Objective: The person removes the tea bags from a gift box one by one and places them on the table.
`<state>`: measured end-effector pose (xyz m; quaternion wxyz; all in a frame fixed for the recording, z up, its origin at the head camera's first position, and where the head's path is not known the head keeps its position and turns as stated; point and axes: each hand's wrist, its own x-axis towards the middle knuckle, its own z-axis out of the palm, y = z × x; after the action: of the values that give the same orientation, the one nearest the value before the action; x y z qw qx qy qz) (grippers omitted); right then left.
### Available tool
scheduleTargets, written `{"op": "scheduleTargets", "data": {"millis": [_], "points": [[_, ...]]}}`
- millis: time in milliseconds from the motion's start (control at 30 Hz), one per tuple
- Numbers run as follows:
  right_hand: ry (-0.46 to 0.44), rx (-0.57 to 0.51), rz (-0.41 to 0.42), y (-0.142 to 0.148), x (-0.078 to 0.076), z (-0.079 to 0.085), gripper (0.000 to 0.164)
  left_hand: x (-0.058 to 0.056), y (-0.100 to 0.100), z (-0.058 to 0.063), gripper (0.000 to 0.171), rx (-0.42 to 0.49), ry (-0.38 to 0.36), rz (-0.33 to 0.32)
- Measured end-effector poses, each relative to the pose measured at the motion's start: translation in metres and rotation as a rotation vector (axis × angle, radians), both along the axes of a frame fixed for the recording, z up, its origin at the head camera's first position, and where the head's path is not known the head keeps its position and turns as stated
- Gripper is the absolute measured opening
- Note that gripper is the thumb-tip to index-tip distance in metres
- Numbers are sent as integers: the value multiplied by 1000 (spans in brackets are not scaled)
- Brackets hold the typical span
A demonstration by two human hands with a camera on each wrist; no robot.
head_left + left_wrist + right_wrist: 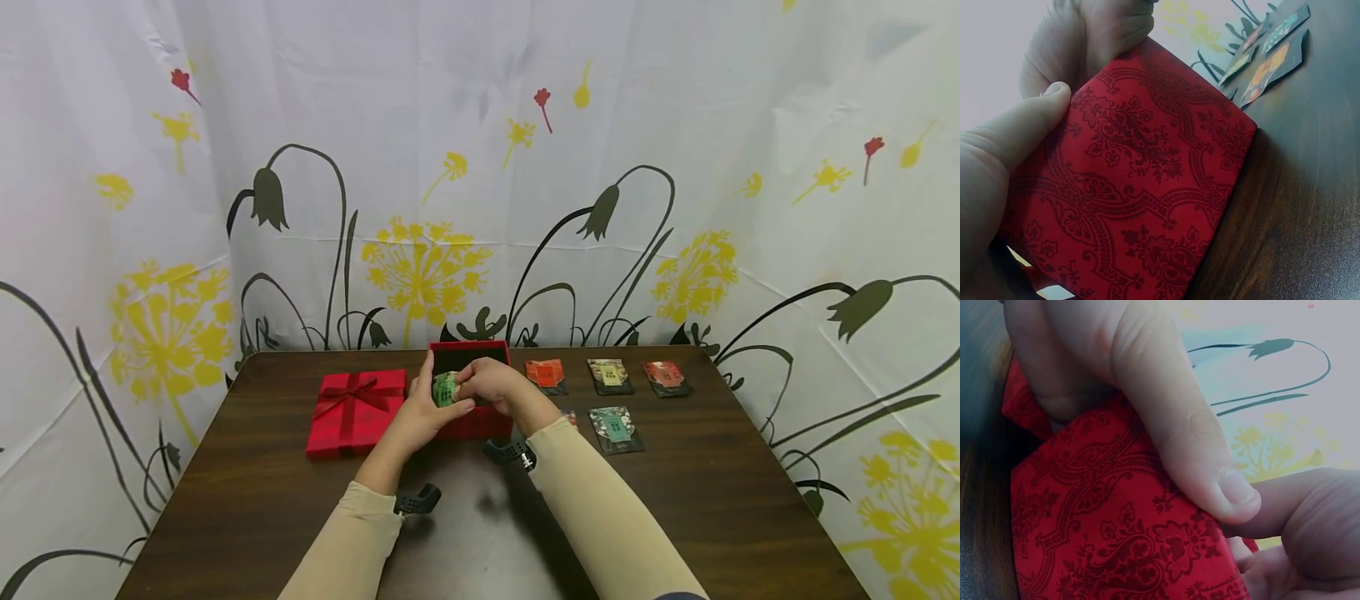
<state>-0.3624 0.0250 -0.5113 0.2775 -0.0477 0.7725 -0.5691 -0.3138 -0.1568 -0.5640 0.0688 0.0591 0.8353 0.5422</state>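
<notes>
An open red patterned box (472, 427) with a dark interior stands at the table's middle. My left hand (422, 412) is at its left side, one finger straight up and the thumb over the front rim. In the left wrist view that thumb lies along the top edge of the box's front wall (1141, 162). My right hand (495, 387) reaches over the opening from the right and pinches a small green packet (446, 389), which sits between the two hands. Its fingertips are partly hidden. The right wrist view shows the right thumb (1204, 450) over the box's rim.
A red lid (356, 414) with a dark red ribbon bow lies left of the box. Right of it are several flat packets: orange (546, 377), yellow-labelled (610, 377), red (667, 379), teal-labelled (617, 429), and one partly hidden by the right arm. A patterned curtain hangs behind the table.
</notes>
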Motion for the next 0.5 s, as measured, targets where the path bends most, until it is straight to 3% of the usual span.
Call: {"op": "scheduleTargets", "data": {"millis": [133,233,300,500], "points": [[-21,-30,-81,-1,0,2,49,-1,-1,2,130,-16,6,0],[-36,-49,-93,-2,-1,2,61,-2,-1,2,131,-12,11,-1],[-34,-66,-84,-2,-2,0,57,-2,-2,2,131,-8,13,-3],[32,-115,-88,-1,-2,-3,25,-1,-1,1,132,-3,11,-5]]}}
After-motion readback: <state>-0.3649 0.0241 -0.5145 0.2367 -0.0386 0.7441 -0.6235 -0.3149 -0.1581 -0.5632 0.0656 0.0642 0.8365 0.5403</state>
